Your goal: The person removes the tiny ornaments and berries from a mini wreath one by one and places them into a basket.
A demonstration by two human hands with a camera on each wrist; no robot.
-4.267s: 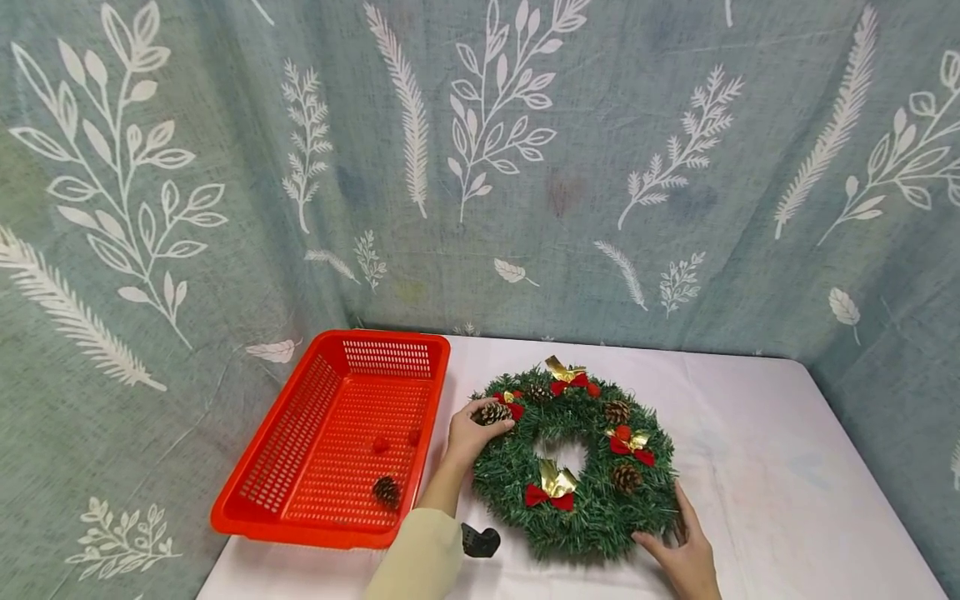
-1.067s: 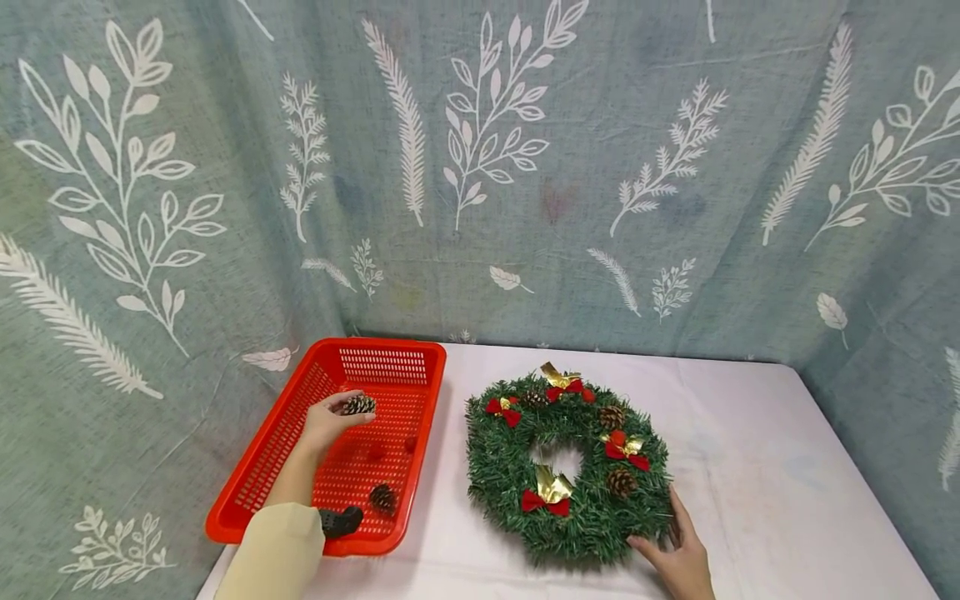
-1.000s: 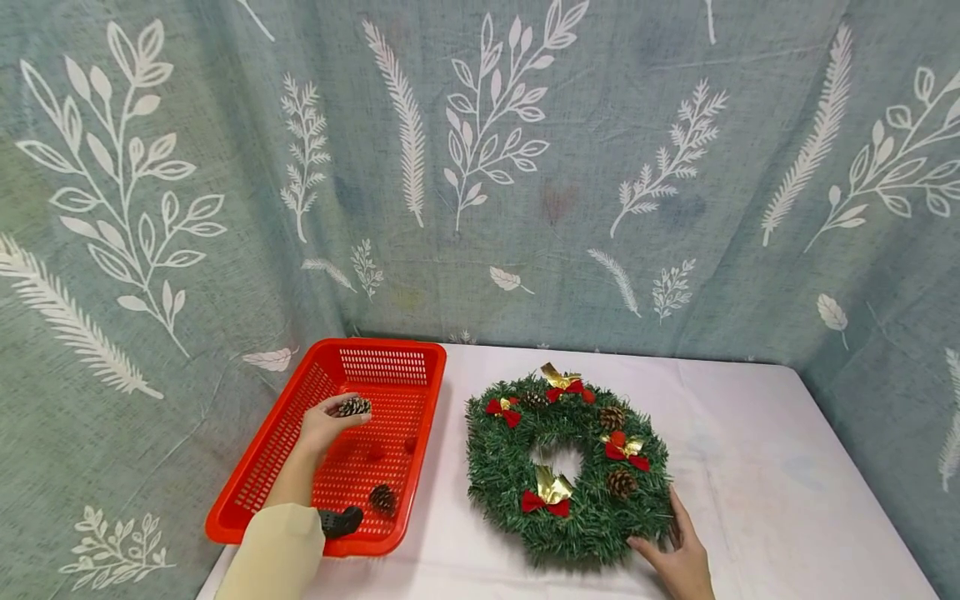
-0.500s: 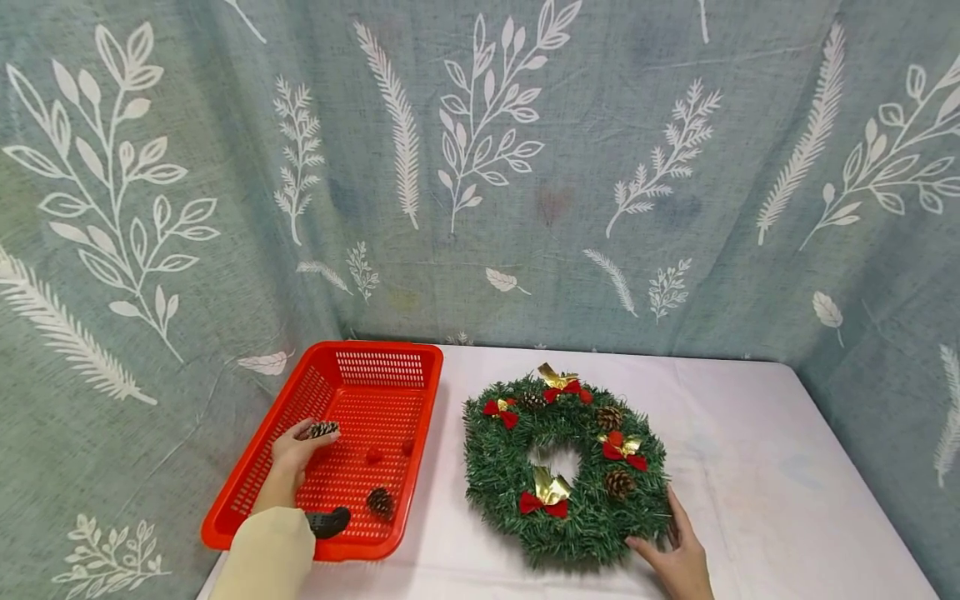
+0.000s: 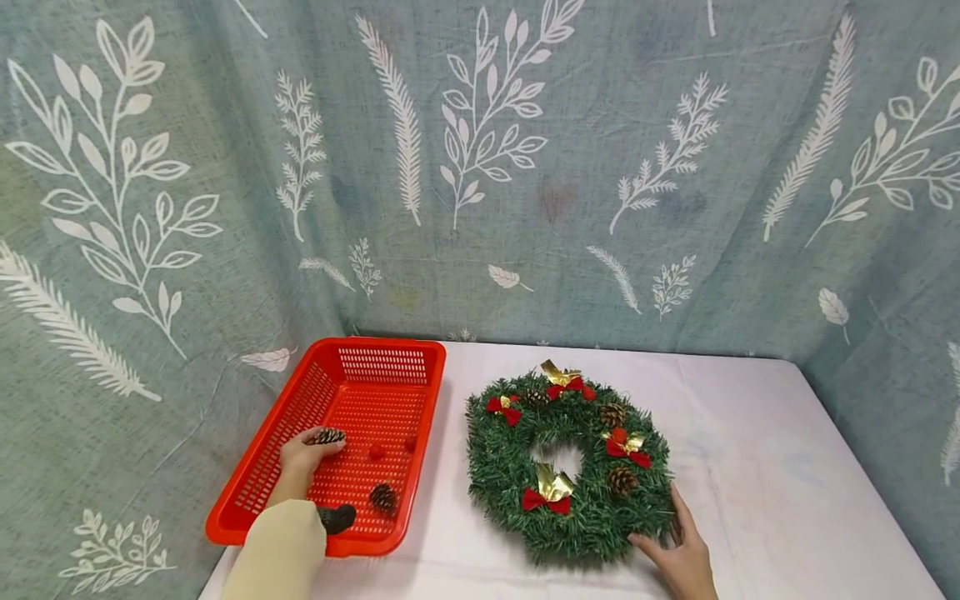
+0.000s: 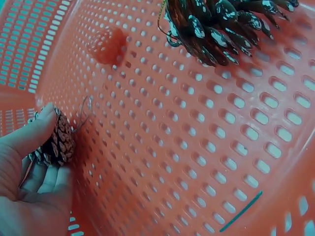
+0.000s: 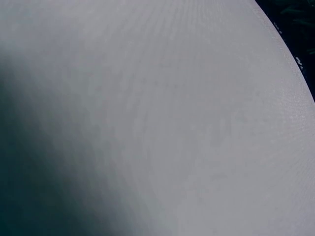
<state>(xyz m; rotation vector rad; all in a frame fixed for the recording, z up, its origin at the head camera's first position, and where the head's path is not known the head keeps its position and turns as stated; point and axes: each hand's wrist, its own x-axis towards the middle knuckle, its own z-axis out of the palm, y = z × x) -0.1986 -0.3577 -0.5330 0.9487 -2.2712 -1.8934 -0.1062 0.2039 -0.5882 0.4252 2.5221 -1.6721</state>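
Observation:
My left hand (image 5: 302,457) is low inside the red plastic basket (image 5: 426,433) and pinches a pine cone (image 6: 60,140) between thumb and fingers. A thin wire loop sticks out from that cone. Nearer the camera in the left wrist view lies another pine cone (image 6: 221,29), and a red berry-like ball (image 6: 107,45) sits on the basket floor. To the right, a green wreath (image 5: 510,492) with red and gold bows and pine cones lies on the table. My right hand (image 5: 684,554) touches its lower right edge, thumb and index finger spread; the other fingers are partly hidden.
The basket stands at the left of a white-covered table (image 5: 750,433). A second red ball (image 5: 410,443) lies by its right wall. A patterned curtain (image 5: 525,208) hangs behind. A black device (image 5: 337,518) is at my left wrist. The right wrist view shows mostly blurred pale cloth.
My left hand took a pine cone from over the wreath's upper left, carried it left into the basket, and has lowered toward the near side. The right hand has stayed at the wreath's edge.

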